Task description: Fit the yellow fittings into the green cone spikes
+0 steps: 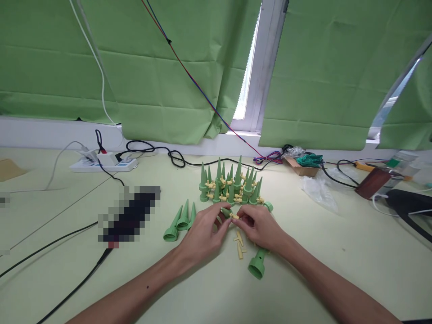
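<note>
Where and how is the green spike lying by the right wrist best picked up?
Grip the spike at its wide cup, probably from the near side: the cup's open end faces the person, while the right wrist hides the narrow end.

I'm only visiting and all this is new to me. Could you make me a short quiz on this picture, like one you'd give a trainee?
1. True or false: a cluster of green cones stands on the table beyond the left hand and the right hand.

2. Multiple choice: what colour are the small loose pieces lying on the table, in front of the hands?
a) red
b) yellow
c) blue

3. Short answer: which hand's fingers hold the small green piece, and what are the other hand's fingers holding?

Key:
1. True.
2. b.
3. The left hand; the right hand's fingers hold a yellow piece.
</note>
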### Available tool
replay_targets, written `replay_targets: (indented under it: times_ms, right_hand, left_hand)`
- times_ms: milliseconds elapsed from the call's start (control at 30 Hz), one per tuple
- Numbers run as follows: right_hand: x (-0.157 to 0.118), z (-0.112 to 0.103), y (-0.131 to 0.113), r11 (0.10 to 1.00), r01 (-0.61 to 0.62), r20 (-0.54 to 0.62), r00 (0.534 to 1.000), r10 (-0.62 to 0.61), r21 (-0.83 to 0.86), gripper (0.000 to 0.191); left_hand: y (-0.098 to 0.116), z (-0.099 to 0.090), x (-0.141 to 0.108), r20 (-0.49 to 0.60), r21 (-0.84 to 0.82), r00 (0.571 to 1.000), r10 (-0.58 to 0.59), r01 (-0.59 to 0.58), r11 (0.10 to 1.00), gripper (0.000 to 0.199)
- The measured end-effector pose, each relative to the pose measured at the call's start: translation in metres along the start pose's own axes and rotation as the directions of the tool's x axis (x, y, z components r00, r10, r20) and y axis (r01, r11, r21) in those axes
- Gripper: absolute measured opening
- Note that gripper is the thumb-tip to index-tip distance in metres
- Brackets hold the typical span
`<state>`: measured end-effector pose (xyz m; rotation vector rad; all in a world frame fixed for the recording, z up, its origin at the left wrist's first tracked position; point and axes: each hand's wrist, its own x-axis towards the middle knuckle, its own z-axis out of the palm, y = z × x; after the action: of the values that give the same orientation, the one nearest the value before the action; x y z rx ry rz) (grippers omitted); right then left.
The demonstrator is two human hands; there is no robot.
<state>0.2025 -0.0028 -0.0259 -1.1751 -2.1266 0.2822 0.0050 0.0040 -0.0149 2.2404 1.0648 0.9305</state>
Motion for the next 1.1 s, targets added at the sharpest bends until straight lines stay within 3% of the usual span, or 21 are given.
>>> replay_targets:
  times_ms: [367, 533, 733, 1100]
  right_hand:
    - [0.000, 0.003, -0.002, 1.000, 0.009, -0.024, 1.000, -0.009, -0.024, 0.024]
    - [-0.001, 0.007, -0.007, 0.997, 0.075, -0.075, 0.995, -0.073, 0.027, 0.003]
    - [-0.002, 0.014, -0.010, 0.989, 0.150, -0.075, 0.986, -0.149, 0.001, 0.007]
    - [-0.006, 0.024, -0.009, 0.982, 0.181, -0.133, 0.976, -0.172, 0.058, 0.007]
  left_hand:
    - [0.001, 0.000, 0.001, 0.001, -0.099, 0.999, -0.052, 0.052, 0.994, 0.027]
    - [-0.004, 0.002, 0.004, 0.023, -0.301, 0.989, -0.147, 0.147, 0.942, 0.030]
    - [-0.003, 0.004, 0.009, 0.059, -0.521, 0.980, -0.188, 0.191, 0.832, 0.033]
    - [0.003, 0.001, 0.009, 0.104, -0.510, 0.967, -0.234, 0.253, 0.822, 0.030]
